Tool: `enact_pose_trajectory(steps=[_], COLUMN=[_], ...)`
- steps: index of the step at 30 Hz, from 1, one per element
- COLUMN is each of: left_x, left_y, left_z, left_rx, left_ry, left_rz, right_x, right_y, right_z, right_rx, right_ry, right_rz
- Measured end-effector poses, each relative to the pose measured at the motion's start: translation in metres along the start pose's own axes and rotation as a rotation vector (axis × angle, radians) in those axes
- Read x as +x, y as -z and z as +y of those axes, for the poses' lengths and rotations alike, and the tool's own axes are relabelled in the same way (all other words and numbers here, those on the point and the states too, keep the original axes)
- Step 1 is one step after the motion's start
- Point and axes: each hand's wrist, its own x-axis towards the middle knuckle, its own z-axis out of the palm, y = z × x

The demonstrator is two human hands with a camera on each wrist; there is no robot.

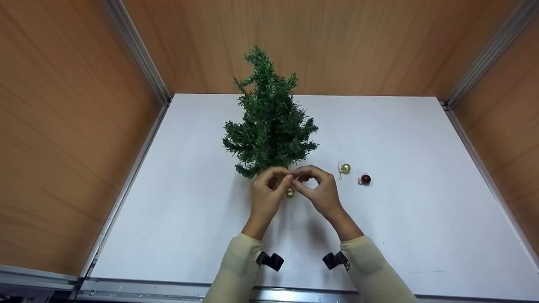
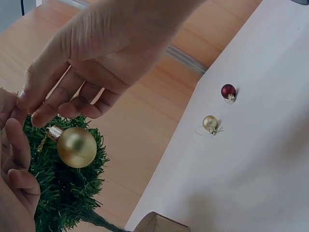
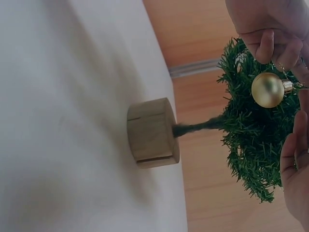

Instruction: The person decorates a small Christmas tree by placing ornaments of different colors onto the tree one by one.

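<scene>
A small green artificial Christmas tree [image 1: 269,122] stands in front of me on a round wooden base [image 3: 152,133]. Just before its lower branches, my left hand [image 1: 268,195] and right hand [image 1: 322,193] meet, thumb and finger of each pinched together. A shiny gold Christmas bauble [image 3: 268,90] hangs by its thread from their fingertips. In the left wrist view the bauble's gold cap [image 2: 54,132] shows below the right hand's fingers. Most of the thread is hidden by the fingers.
To the right of the hands, a second gold bauble [image 1: 345,168] and a dark red bauble [image 1: 365,179] lie on the white table [image 1: 421,235]. Wooden panels [image 1: 358,46] with metal rails enclose the table at the back and sides.
</scene>
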Motion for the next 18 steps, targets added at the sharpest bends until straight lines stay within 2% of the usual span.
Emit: enact_pose_trajectory(steps=[8,18], left_x=[-0.0007,-0.0003], left_y=[0.0002,0.0014], left_z=[-0.0008,-0.0019], left_rx=[-0.007,-0.018], left_ry=[-0.002,-0.001], left_rz=[-0.002,0.004], right_x=[0.0012,0.0030], right_y=[-0.0022,-0.0028], right_z=[-0.0016,-0.0026], right_rx=[0.031,0.029], right_ry=[-0.025,-0.009], right_rz=[-0.003,0.004])
